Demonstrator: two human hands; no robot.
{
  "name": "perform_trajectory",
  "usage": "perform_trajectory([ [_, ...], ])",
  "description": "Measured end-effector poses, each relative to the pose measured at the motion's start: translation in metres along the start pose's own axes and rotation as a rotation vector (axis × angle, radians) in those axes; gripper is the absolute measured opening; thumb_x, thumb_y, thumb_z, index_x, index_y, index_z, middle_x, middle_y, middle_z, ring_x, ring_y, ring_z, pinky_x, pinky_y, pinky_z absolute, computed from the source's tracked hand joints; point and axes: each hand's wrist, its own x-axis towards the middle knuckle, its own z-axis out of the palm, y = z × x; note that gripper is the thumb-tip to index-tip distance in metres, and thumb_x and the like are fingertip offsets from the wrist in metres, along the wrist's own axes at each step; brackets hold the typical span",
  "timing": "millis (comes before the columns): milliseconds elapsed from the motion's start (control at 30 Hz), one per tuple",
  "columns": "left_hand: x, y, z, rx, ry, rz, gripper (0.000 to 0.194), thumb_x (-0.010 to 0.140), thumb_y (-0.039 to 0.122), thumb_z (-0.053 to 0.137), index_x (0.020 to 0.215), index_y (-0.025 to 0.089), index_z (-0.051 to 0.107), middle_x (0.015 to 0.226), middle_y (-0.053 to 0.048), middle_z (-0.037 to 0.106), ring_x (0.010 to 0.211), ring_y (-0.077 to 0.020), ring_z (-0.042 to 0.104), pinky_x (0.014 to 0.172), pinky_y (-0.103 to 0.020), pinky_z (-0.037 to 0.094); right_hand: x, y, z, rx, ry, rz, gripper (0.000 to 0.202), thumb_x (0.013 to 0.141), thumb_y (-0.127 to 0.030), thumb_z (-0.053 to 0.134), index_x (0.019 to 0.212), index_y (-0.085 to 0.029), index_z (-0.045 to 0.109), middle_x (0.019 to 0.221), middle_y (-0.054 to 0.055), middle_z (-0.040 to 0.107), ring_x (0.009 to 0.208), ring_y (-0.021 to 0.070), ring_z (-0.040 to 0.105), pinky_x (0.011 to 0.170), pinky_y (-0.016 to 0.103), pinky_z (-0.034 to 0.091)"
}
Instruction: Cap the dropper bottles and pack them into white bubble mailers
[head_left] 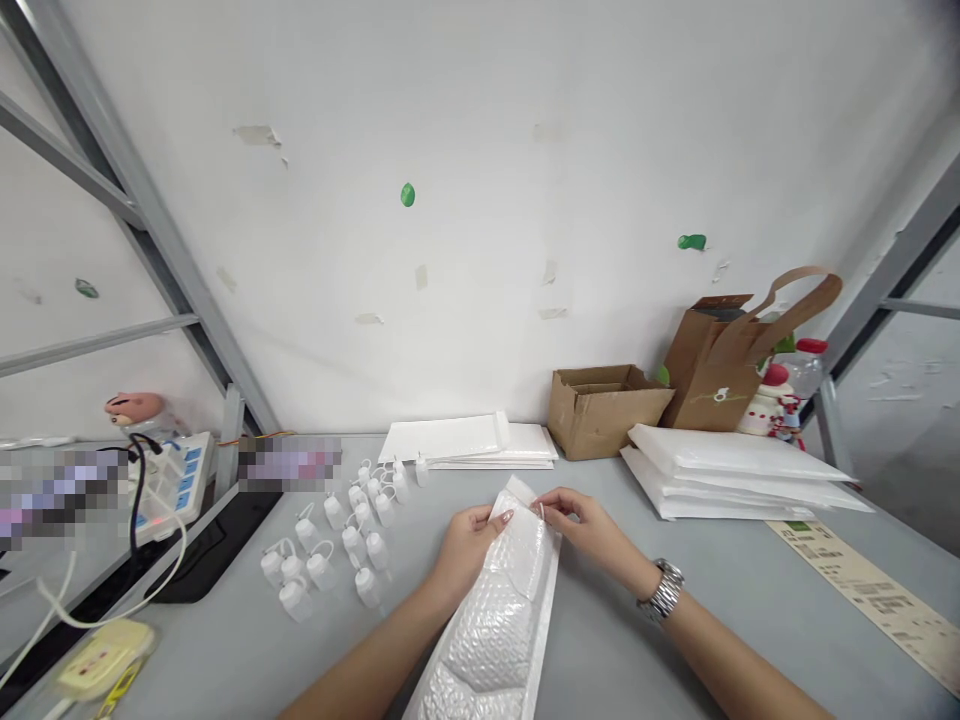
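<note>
A white padded bubble mailer lies lengthwise in front of me, its narrow flap end pointing toward the wall. My left hand grips the mailer's left edge near that end, thumb on top. On the other side, my right hand pinches the right edge by the flap, fingertips closed together; whether they hold a thin strip or the flap itself is too small to tell. Left of the mailer stand several small white plastic bottles with looped cap straps.
Flat white mailers lie against the wall, with filled-looking mailers stacked at right. Behind are a cardboard box and a brown paper bag. A power strip with cables and a yellowish socket block sit at left.
</note>
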Motion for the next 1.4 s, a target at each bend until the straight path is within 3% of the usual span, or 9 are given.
perform_trajectory([
  [133, 0.0, 0.0, 0.001, -0.008, -0.003, 0.007, 0.048, 0.057, 0.051, 0.073, 0.078, 0.008, 0.071, 0.061, -0.005, 0.066, 0.059, -0.019, 0.058, 0.058, -0.028, 0.04, -0.003, -0.007, -0.002, -0.061, -0.021, -0.033, 0.025, 0.081, -0.036, 0.048, 0.082, -0.018, 0.066, 0.085, 0.005, 0.067, 0.083, 0.0216, 0.059, 0.076, 0.032, 0.043],
  [333, 0.0, 0.0, 0.001, -0.005, 0.005, 0.017, 0.048, 0.057, 0.053, 0.072, 0.077, 0.008, 0.07, 0.06, -0.005, 0.065, 0.06, -0.0192, 0.057, 0.057, -0.028, 0.04, -0.001, 0.0, -0.002, -0.213, 0.049, -0.14, 0.039, 0.086, -0.036, 0.037, 0.056, -0.018, 0.054, 0.065, 0.003, 0.056, 0.07, 0.0191, 0.054, 0.07, 0.031, 0.041],
  [567, 0.0, 0.004, -0.003, 0.009, 0.016, 0.033, 0.049, 0.06, 0.052, 0.07, 0.083, 0.008, 0.071, 0.063, -0.005, 0.066, 0.063, -0.0195, 0.057, 0.057, -0.027, 0.04, -0.001, 0.004, 0.002, -0.143, 0.101, -0.13, 0.036, 0.086, -0.047, 0.042, 0.083, -0.019, 0.063, 0.084, 0.005, 0.062, 0.081, 0.0209, 0.056, 0.076, 0.031, 0.042],
  [733, -0.001, 0.003, -0.001, 0.019, 0.016, 0.033, 0.048, 0.061, 0.052, 0.069, 0.081, 0.009, 0.07, 0.064, -0.005, 0.066, 0.061, -0.0185, 0.056, 0.057, -0.027, 0.04, -0.001, 0.004, 0.005, -0.192, 0.117, -0.159, 0.046, 0.084, -0.055, 0.042, 0.054, -0.021, 0.052, 0.065, 0.002, 0.052, 0.069, 0.0194, 0.05, 0.067, 0.031, 0.042],
  [933, -0.003, 0.0, 0.002, 0.044, -0.022, 0.019, 0.048, 0.061, 0.052, 0.069, 0.078, 0.008, 0.07, 0.061, -0.005, 0.064, 0.062, -0.0192, 0.055, 0.058, -0.028, 0.04, -0.001, 0.008, 0.01, -0.234, 0.037, -0.139, 0.051, 0.085, -0.055, 0.039, 0.047, -0.021, 0.041, 0.058, 0.0, 0.046, 0.061, 0.0171, 0.046, 0.061, 0.03, 0.039],
  [1067, -0.001, 0.001, 0.001, 0.055, -0.033, 0.027, 0.047, 0.06, 0.053, 0.069, 0.076, 0.009, 0.07, 0.064, -0.005, 0.065, 0.063, -0.0191, 0.055, 0.06, -0.029, 0.04, 0.0, 0.015, 0.012, -0.293, 0.072, -0.14, 0.044, 0.088, -0.048, 0.038, 0.055, -0.021, 0.046, 0.063, 0.001, 0.05, 0.062, 0.0174, 0.048, 0.063, 0.031, 0.039],
  [1200, 0.0, 0.001, 0.001, 0.054, -0.022, 0.039, 0.047, 0.061, 0.054, 0.068, 0.073, 0.009, 0.068, 0.062, -0.004, 0.063, 0.06, -0.0176, 0.053, 0.059, -0.027, 0.037, 0.002, 0.017, 0.009, -0.291, 0.233, -0.187, 0.028, 0.088, -0.042, 0.039, 0.085, -0.02, 0.057, 0.079, 0.005, 0.058, 0.073, 0.0205, 0.053, 0.072, 0.035, 0.041],
  [1300, 0.0, -0.001, 0.002, 0.046, -0.02, 0.041, 0.045, 0.06, 0.055, 0.067, 0.068, 0.01, 0.067, 0.059, -0.002, 0.061, 0.057, -0.0164, 0.051, 0.057, -0.027, 0.035, 0.008, 0.011, 0.009, -0.279, 0.335, -0.241, 0.027, 0.088, -0.039, 0.041, 0.099, -0.019, 0.056, 0.084, 0.007, 0.058, 0.077, 0.0216, 0.054, 0.075, 0.037, 0.042],
  [1400, 0.0, -0.004, 0.003, 0.035, -0.022, 0.053, 0.039, 0.061, 0.052, 0.066, 0.063, 0.012, 0.064, 0.054, 0.0, 0.056, 0.054, -0.0153, 0.049, 0.055, -0.027, 0.034, 0.018, -0.004, 0.018, -0.253, 0.318, -0.318, 0.024, 0.087, -0.034, 0.043, 0.101, -0.02, 0.057, 0.09, 0.008, 0.058, 0.08, 0.0213, 0.054, 0.078, 0.038, 0.044],
])
